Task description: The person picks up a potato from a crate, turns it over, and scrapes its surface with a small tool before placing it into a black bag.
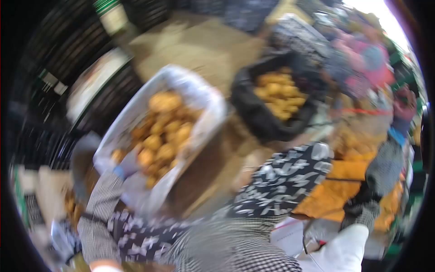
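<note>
Though blurred, left fingers (124,168) clutch sack (199,97) rim | produce (165,131) above | right fingers (361,212): cannot tell

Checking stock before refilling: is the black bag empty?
No, the black bag holds a heap of yellow-brown round pieces, much like those in the white bag.

I can read nothing here; blur smears it all. The white marks on the dark patterned cloth (290,177) resemble lettering, and the green-striped label (110,12) stays illegible.
</note>
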The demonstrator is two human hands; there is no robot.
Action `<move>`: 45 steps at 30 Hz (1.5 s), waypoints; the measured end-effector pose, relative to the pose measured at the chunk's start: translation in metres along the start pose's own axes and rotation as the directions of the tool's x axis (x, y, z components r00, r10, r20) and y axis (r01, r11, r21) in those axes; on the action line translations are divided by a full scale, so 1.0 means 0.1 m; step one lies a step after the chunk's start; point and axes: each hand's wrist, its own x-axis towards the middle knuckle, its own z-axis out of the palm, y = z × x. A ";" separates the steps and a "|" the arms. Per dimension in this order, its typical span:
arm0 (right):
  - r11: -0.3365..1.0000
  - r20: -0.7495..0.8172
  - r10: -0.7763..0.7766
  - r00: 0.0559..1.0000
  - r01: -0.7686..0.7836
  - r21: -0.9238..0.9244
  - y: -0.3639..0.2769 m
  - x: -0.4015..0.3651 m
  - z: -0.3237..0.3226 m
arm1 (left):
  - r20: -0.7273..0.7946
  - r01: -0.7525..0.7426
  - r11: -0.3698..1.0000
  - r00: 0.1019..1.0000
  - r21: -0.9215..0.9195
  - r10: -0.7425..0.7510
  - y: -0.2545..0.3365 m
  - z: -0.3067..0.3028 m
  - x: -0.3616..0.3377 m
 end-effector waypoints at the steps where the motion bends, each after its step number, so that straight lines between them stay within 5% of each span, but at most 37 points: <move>1: 0.880 -0.009 -0.003 1.000 0.007 0.476 -0.40 -0.19 0.25 | -0.030 0.028 0.992 0.999 -0.126 -0.032 0.42 -0.11 -0.03; 2: 0.547 -0.017 -0.006 1.000 0.017 0.837 -0.80 -0.39 0.50 | -0.028 -0.007 0.935 1.000 -0.354 -0.003 0.77 -0.15 -0.03; 3: 0.356 0.180 0.034 0.983 -0.180 0.917 -1.08 -0.58 0.82 | -0.097 -0.124 0.923 0.991 -0.363 0.095 1.05 -0.20 -0.07; 5: -0.009 0.542 0.000 0.841 -0.542 0.841 -1.63 -1.06 1.26 | -0.104 -0.089 0.873 0.994 -0.479 0.044 1.53 -0.19 -0.19; 6: 0.263 0.444 -0.124 0.887 -0.402 0.877 -2.21 -1.37 1.27 | -0.125 -0.117 0.826 0.991 -0.551 0.056 1.72 -0.17 -0.25; 7: 0.139 0.666 -0.164 0.727 -0.652 0.745 -2.61 -1.62 1.27 | -0.153 -0.155 0.773 0.985 -0.615 0.076 1.87 -0.12 -0.33; 8: 0.199 0.752 -0.249 0.610 -0.727 0.657 -2.94 -1.84 1.23 | -0.180 -0.196 0.711 0.979 -0.676 0.098 1.99 -0.07 -0.38; 9: 0.081 0.793 -0.422 0.440 -0.852 0.516 -3.11 -1.99 1.18 | -0.234 -0.250 0.645 0.966 -0.722 0.113 2.07 0.01 -0.41; 11: 0.010 0.648 -0.684 0.336 -0.883 0.469 -3.30 -2.39 1.21 | -0.337 -0.357 0.492 0.932 -0.794 0.132 2.16 0.16 -0.47; 14: 0.113 0.527 -0.646 0.553 -0.613 0.782 -3.57 -2.77 1.29 | -0.326 -0.345 0.472 0.937 -0.811 0.125 2.23 0.31 -0.46; 16: 0.225 0.497 -0.639 0.587 -0.475 0.850 -3.59 -2.66 1.16 | -0.336 -0.364 0.444 0.931 -0.819 0.143 2.30 0.42 -0.44; 19: 0.091 0.651 -0.679 0.339 -0.841 0.533 -3.53 -2.65 1.20 | -0.276 -0.268 0.599 0.958 -0.755 0.081 2.17 0.49 -0.41; 24: 0.059 0.717 -0.681 0.148 -0.965 0.255 -3.44 -2.66 1.34 | -0.372 -0.376 0.780 0.907 -0.499 0.199 2.09 0.54 -0.39; 28: 0.084 0.675 -0.698 0.238 -0.909 0.407 -3.41 -2.89 1.49 | -0.344 -0.333 0.878 0.915 -0.343 0.212 2.10 0.43 -0.41; 31: -0.024 0.645 -0.696 0.316 -0.908 0.419 -3.42 -2.93 1.57 | -0.254 -0.274 0.288 0.962 -0.918 0.105 2.15 0.47 -0.39; 34: 0.258 0.467 -0.712 0.525 -0.423 0.869 -3.43 -2.77 1.43 | -0.164 -0.173 0.187 0.985 -0.967 0.061 2.14 0.44 -0.39; 37: 0.299 0.460 -0.727 0.510 -0.368 0.881 -3.39 -2.80 1.41 | -0.191 -0.236 0.318 0.967 -0.918 0.168 1.93 0.45 -0.32; 40: 0.343 0.338 -0.746 0.575 -0.103 0.934 -3.41 -2.79 1.43 | -0.177 -0.210 0.398 0.977 -0.893 0.119 1.97 0.48 -0.33; 43: 0.355 0.267 -0.750 0.605 0.028 0.934 -3.40 -2.77 1.50 | -0.204 -0.194 0.288 0.979 -0.938 -0.005 2.10 0.62 -0.33; 45: 0.377 0.442 -0.656 0.612 -0.242 0.894 -3.47 -2.78 1.44 | -0.167 -0.164 0.248 0.986 -0.955 0.008 2.12 0.52 -0.38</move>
